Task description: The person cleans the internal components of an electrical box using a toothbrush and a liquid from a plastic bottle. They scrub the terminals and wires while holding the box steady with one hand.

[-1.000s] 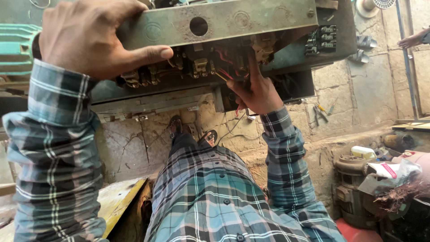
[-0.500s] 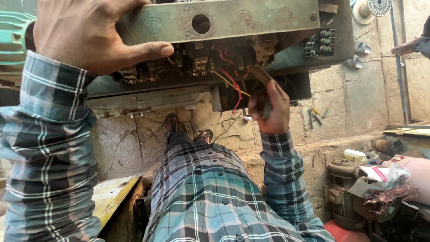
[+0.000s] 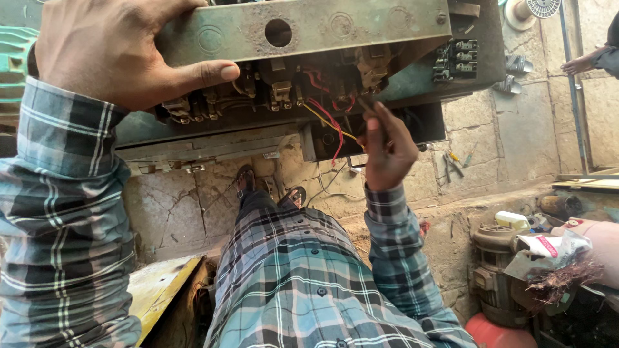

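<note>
— Left hand (image 3: 109,55)?
— Clamped over the upper left corner of the green metal switch box (image 3: 303,29), thumb pressed along its lower edge, tilting the box toward the head camera. Same hold as a second ago.

— Right hand (image 3: 387,151)?
— Pulled back out of the box since a second ago. Then buried among the terminals; now lower, just under the box's open underside near its right end. Grip narrow, fingertips (image 3: 377,116) pinched on a thin dark tool or wire end; cannot tell which.

— Wires?
— Red wires (image 3: 332,125) and a yellow wire (image 3: 329,122) hanging loose from the contact block (image 3: 284,90), running down toward that pinch.

— Meaning for the work?
— Probably a wire freed or drawn out, inner connections now exposed for the next touch.

— Around it?
— Cracked stone floor (image 3: 180,206) below, pliers (image 3: 451,164) lying on it to the right, an old motor (image 3: 500,270) at the lower right, another person's hand (image 3: 580,64) at the far right edge.
</note>
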